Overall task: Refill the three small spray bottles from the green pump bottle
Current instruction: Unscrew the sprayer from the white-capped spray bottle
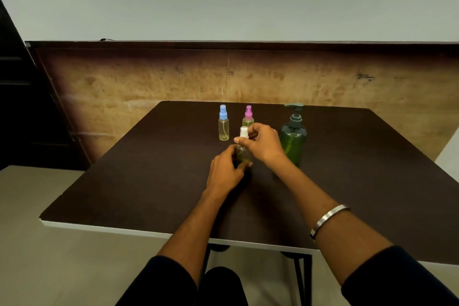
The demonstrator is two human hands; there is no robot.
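Right at the middle of the dark table (pixel 149 181), the left hand (pixel 227 169) had its grip pinched around the lower body of the white-capped spray bottle (pixel 243 149), which stood upright. Just above that grip, the right hand (pixel 263 143) pinched the bottle's white top. Behind both grips stood the blue-capped bottle (pixel 223 123) and the pink-capped bottle (pixel 248 117), each with yellowish liquid inside. Just right of the right grip sat the green pump bottle (pixel 293 136), pump on, nobody touching it. Silver bangle (pixel 327 220) on the right forearm.
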